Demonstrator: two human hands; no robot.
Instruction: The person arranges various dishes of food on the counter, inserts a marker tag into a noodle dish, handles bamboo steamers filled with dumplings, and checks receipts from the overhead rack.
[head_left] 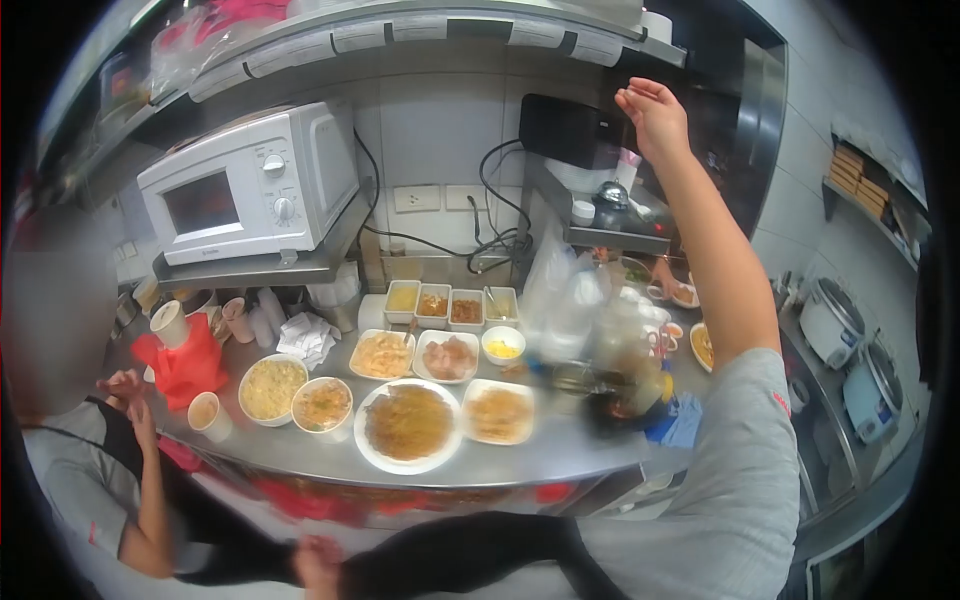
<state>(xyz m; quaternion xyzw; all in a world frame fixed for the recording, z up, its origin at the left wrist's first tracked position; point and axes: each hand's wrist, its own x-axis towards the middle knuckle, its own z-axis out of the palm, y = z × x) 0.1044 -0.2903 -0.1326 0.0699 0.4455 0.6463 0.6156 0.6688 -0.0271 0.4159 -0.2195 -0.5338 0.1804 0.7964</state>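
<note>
My right hand is raised high at the upper right, in front of the shelf edge and near a black flat screen. Its fingers are curled together; whether anything sits between them I cannot make out. Low at the bottom edge is my left hand, blurred, beside the black apron and away from the counter. Between them on the steel counter stand a large white plate of brown food, a square dish of pale shreds, a bowl of noodle-like food and a small bowl of yellow pieces.
A co-worker's hands are at the left, near a red bag. A microwave sits on a wall shelf. Clear plastic bags and blurred bottles stand right of the dishes. Rice cookers line the right.
</note>
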